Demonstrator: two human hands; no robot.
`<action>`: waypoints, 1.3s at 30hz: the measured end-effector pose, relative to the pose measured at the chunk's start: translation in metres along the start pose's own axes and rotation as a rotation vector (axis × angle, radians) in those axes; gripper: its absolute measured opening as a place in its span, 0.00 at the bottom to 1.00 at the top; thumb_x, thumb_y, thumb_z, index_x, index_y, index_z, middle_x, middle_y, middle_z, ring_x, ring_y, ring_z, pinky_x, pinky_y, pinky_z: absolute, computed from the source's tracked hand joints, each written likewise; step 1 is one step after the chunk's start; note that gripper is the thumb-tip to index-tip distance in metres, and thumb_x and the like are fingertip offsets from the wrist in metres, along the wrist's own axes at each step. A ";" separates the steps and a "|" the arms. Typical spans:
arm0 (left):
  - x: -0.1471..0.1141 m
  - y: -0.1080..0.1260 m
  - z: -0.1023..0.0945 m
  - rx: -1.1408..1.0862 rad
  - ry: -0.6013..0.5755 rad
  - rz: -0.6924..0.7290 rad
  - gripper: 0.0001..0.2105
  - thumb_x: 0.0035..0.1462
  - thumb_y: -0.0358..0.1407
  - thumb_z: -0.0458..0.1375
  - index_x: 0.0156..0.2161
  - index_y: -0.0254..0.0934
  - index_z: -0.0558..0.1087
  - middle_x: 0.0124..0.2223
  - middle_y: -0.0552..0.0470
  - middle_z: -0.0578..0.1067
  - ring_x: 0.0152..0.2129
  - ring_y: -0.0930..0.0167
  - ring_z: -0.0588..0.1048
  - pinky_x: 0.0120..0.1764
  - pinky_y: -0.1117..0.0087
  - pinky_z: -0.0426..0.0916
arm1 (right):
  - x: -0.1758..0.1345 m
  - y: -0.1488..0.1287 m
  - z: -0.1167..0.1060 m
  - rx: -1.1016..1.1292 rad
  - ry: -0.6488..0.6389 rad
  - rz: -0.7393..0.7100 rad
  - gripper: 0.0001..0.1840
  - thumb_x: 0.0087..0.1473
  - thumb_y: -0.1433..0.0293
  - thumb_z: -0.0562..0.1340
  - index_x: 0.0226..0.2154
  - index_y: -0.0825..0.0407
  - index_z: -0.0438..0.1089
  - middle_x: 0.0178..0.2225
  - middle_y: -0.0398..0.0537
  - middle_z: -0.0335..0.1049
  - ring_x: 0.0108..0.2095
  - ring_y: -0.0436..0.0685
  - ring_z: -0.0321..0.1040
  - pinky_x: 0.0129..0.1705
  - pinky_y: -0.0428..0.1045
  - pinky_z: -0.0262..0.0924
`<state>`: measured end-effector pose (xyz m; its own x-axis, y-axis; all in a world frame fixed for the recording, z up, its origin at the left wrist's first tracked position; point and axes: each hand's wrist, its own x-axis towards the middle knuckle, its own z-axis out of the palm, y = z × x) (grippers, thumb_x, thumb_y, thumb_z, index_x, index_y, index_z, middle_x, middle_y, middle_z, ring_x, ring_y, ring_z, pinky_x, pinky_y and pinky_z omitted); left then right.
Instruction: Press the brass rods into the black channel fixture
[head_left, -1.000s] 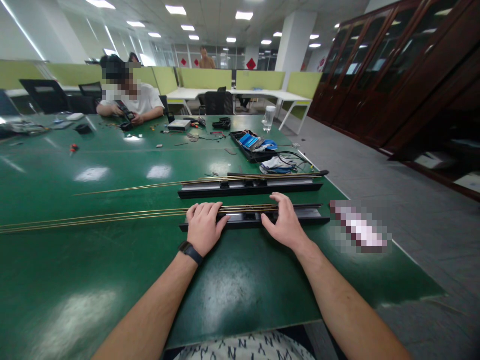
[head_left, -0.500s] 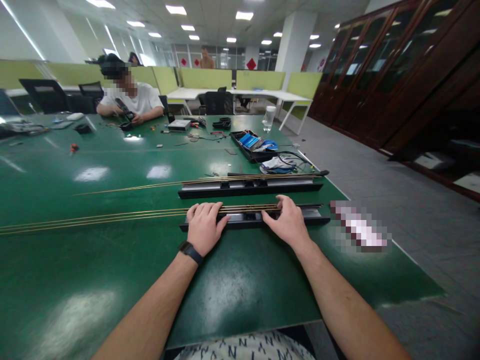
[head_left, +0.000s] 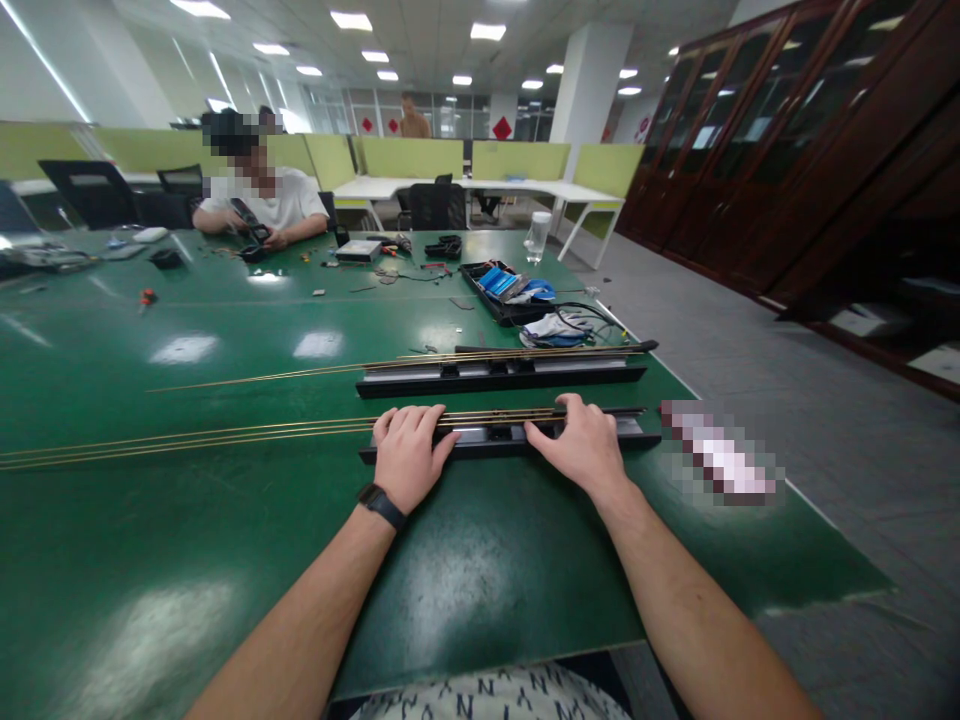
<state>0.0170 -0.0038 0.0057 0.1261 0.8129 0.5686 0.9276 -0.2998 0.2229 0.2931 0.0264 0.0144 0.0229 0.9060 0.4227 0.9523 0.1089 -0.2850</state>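
Note:
In front of me a long black rail [head_left: 487, 452] with a silvery inner channel lies on the green table. Thin brass-coloured rods [head_left: 277, 431] run along its channel and stick out far to the left. My left hand [head_left: 409, 450] is closed over the rail's left part, its fingers across the rods and its thumb on the near side. Toward the right part, my right hand [head_left: 581, 440] spans the rail, thumb near and index finger on the far side by the rods' ends. Its other fingertips are hidden. A second black rail [head_left: 502, 382] with similar rods lies just behind.
Behind the rails stand a black tray [head_left: 502, 310] with blue items and a pale glove [head_left: 555, 330] beside cables. A clear bottle [head_left: 537, 238] is near the far right edge. A blurred-out item [head_left: 716, 455] lies right. Across the table [head_left: 247, 530] sits a person [head_left: 292, 200].
My right hand has shifted very slightly to the right along the rail. My left hand, the rails and the rods look the same.

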 end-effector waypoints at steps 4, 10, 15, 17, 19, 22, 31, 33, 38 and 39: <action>0.000 0.000 -0.001 -0.001 -0.004 0.000 0.17 0.66 0.47 0.56 0.54 0.41 0.74 0.50 0.44 0.80 0.50 0.59 0.74 0.58 0.53 0.56 | 0.001 0.001 0.001 0.034 -0.012 0.000 0.26 0.52 0.46 0.62 0.43 0.49 0.66 0.39 0.53 0.75 0.42 0.67 0.71 0.46 0.60 0.58; -0.001 -0.001 0.001 0.003 -0.008 0.000 0.17 0.66 0.47 0.56 0.54 0.41 0.74 0.50 0.44 0.79 0.51 0.58 0.74 0.59 0.52 0.55 | 0.002 0.003 -0.001 0.045 -0.062 -0.004 0.28 0.53 0.45 0.61 0.44 0.49 0.65 0.40 0.52 0.75 0.41 0.66 0.71 0.46 0.59 0.58; -0.001 -0.001 0.000 0.013 -0.006 0.007 0.17 0.66 0.47 0.56 0.54 0.40 0.73 0.50 0.44 0.79 0.51 0.59 0.74 0.59 0.52 0.55 | 0.003 0.007 -0.003 0.068 -0.051 -0.010 0.34 0.50 0.42 0.62 0.47 0.50 0.65 0.39 0.51 0.74 0.39 0.63 0.70 0.45 0.58 0.58; 0.000 0.000 0.000 0.012 -0.005 0.008 0.17 0.66 0.47 0.56 0.54 0.40 0.73 0.50 0.44 0.79 0.50 0.59 0.74 0.58 0.52 0.56 | 0.004 0.009 -0.004 0.085 -0.051 -0.017 0.33 0.50 0.43 0.62 0.47 0.50 0.65 0.37 0.50 0.73 0.39 0.63 0.70 0.45 0.58 0.58; -0.001 0.000 -0.001 0.010 -0.006 0.005 0.17 0.66 0.47 0.56 0.54 0.41 0.73 0.50 0.44 0.79 0.51 0.59 0.74 0.58 0.52 0.56 | 0.004 0.009 -0.004 0.106 -0.056 -0.030 0.31 0.51 0.44 0.62 0.47 0.50 0.65 0.35 0.48 0.72 0.39 0.62 0.69 0.45 0.57 0.58; -0.001 0.000 -0.001 0.007 -0.009 0.005 0.17 0.66 0.47 0.56 0.54 0.41 0.73 0.50 0.44 0.79 0.51 0.59 0.74 0.58 0.52 0.56 | 0.004 0.009 -0.005 0.132 -0.061 -0.048 0.29 0.52 0.45 0.62 0.46 0.50 0.66 0.33 0.46 0.70 0.36 0.61 0.68 0.43 0.56 0.59; 0.000 -0.001 0.001 0.005 -0.005 0.004 0.17 0.66 0.47 0.55 0.55 0.42 0.73 0.51 0.44 0.79 0.51 0.59 0.74 0.59 0.52 0.55 | 0.009 0.016 -0.009 0.287 0.051 0.030 0.11 0.59 0.62 0.56 0.36 0.49 0.71 0.30 0.47 0.73 0.34 0.59 0.68 0.40 0.53 0.60; -0.001 -0.001 0.000 0.004 -0.002 0.006 0.18 0.66 0.47 0.55 0.55 0.41 0.73 0.51 0.44 0.79 0.51 0.58 0.74 0.59 0.52 0.55 | 0.009 0.016 -0.010 0.306 0.054 0.005 0.11 0.58 0.64 0.56 0.35 0.49 0.73 0.31 0.47 0.75 0.35 0.58 0.69 0.42 0.53 0.61; -0.001 0.000 0.000 0.008 -0.006 0.009 0.18 0.66 0.47 0.55 0.56 0.41 0.73 0.51 0.44 0.79 0.51 0.58 0.74 0.59 0.52 0.56 | 0.008 0.012 -0.011 0.301 0.077 -0.065 0.12 0.57 0.66 0.56 0.31 0.48 0.74 0.32 0.48 0.77 0.37 0.58 0.71 0.45 0.53 0.62; -0.001 -0.001 0.000 0.006 -0.008 0.007 0.19 0.66 0.47 0.56 0.56 0.41 0.72 0.51 0.43 0.79 0.52 0.58 0.74 0.59 0.52 0.55 | 0.008 0.012 -0.011 0.299 0.079 -0.068 0.12 0.57 0.66 0.56 0.30 0.48 0.74 0.32 0.48 0.77 0.37 0.58 0.71 0.46 0.53 0.62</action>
<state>0.0161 -0.0043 0.0052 0.1355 0.8150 0.5635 0.9288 -0.3025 0.2141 0.3085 0.0301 0.0239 -0.0029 0.8592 0.5116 0.8210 0.2941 -0.4893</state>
